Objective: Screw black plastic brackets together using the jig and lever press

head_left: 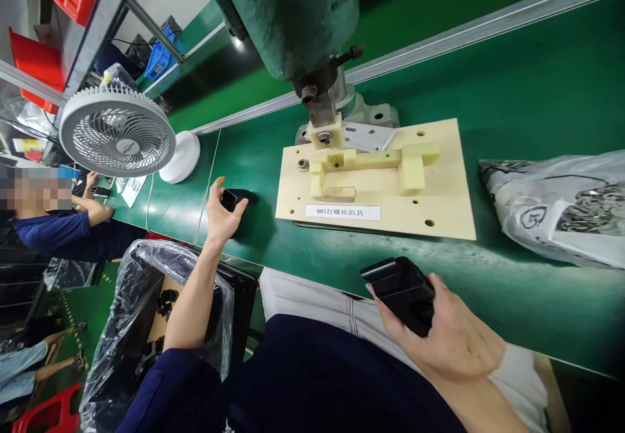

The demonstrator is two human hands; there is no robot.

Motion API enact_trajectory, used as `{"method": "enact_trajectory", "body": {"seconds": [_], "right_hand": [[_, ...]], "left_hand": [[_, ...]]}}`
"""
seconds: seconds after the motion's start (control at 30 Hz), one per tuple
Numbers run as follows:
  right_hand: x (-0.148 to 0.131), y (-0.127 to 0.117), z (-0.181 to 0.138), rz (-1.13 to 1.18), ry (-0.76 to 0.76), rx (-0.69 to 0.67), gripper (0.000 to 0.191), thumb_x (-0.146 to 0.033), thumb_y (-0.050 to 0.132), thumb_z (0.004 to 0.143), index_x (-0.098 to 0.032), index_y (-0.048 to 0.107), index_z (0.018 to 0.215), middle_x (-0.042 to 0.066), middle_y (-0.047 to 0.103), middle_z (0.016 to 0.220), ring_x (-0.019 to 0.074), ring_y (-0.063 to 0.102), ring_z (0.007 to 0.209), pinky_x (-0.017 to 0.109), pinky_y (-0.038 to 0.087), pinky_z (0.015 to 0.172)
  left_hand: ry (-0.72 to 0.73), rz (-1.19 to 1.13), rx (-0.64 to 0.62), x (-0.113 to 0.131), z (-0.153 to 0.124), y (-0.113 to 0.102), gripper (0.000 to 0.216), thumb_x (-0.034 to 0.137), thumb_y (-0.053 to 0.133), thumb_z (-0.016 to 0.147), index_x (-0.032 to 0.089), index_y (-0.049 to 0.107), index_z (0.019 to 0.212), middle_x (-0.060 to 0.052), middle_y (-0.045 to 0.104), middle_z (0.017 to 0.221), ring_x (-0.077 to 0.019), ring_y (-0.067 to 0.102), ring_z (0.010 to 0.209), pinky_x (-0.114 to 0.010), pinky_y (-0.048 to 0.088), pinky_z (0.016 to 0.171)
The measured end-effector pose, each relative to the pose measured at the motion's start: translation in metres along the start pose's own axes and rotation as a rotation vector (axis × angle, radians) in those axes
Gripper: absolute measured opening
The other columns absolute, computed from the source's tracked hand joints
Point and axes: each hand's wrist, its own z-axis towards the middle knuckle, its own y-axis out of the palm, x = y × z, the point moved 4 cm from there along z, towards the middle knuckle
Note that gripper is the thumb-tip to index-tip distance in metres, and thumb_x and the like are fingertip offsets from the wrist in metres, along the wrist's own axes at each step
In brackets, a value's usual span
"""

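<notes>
My left hand [222, 218] pinches a small black block-shaped part [228, 200] between thumb and fingers, close over the green bench left of the fixture. In my right hand [459, 335] is a larger black plastic part [405, 293] with a flat, slot-edged end, tilted over the bench's front edge. What exactly either black part is, I cannot tell. Between and beyond my hands lies a cream fixture board [375, 224] with raised yellowish blocks and a printed label. A green press [303, 16] stands over the board, its head down near a block at the back left.
A plastic bag of small metal pieces [590, 208] lies at the right. A white fan [117, 133] stands at the left. Below my left arm is a crate lined with clear plastic [131, 290], holding black parts. Another person [63, 224] sits further left along the bench.
</notes>
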Motion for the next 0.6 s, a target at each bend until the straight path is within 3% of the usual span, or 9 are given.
{"method": "enact_trajectory", "body": {"seconds": [0.2,0.33,0.5,0.6], "right_hand": [[0.001,0.000,-0.005,0.010,-0.020,-0.015,0.078,-0.039,0.074,0.079,0.005,0.044,0.137,0.010,0.066,0.063,0.0154,0.060,0.046,0.021,0.049,0.047],[-0.001,0.000,0.000,0.046,-0.034,-0.012,0.080,-0.041,0.072,0.082,0.007,0.041,0.137,0.010,0.065,0.063,0.0156,0.059,0.046,0.022,0.049,0.046],[-0.001,-0.002,0.001,0.060,-0.039,-0.048,0.080,-0.039,0.071,0.083,0.008,0.039,0.139,0.014,0.066,0.068,0.0182,0.061,0.052,0.024,0.050,0.049],[0.002,-0.009,-0.006,0.052,-0.006,-0.108,0.078,-0.033,0.073,0.082,0.005,0.038,0.140,0.014,0.066,0.072,0.0205,0.062,0.055,0.027,0.049,0.050]], "left_hand": [[-0.045,-0.045,-0.031,-0.003,0.009,-0.001,0.058,0.026,0.075,0.065,0.018,0.051,0.117,0.004,0.049,0.076,-0.0151,0.054,0.072,-0.035,0.048,0.080],[-0.104,-0.082,-0.039,-0.013,0.010,-0.006,0.070,0.030,0.077,0.064,0.018,0.046,0.126,0.003,0.050,0.078,-0.0158,0.056,0.077,-0.034,0.047,0.084],[-0.232,-0.184,-0.181,-0.037,-0.007,-0.024,0.080,0.048,0.070,0.072,0.017,0.036,0.137,-0.010,0.059,0.111,-0.0219,0.060,0.106,-0.034,0.046,0.093],[-0.285,-0.229,-0.277,-0.046,-0.019,-0.029,0.083,0.054,0.065,0.074,0.012,0.035,0.138,-0.016,0.061,0.117,-0.0273,0.059,0.110,-0.040,0.046,0.096]]}}
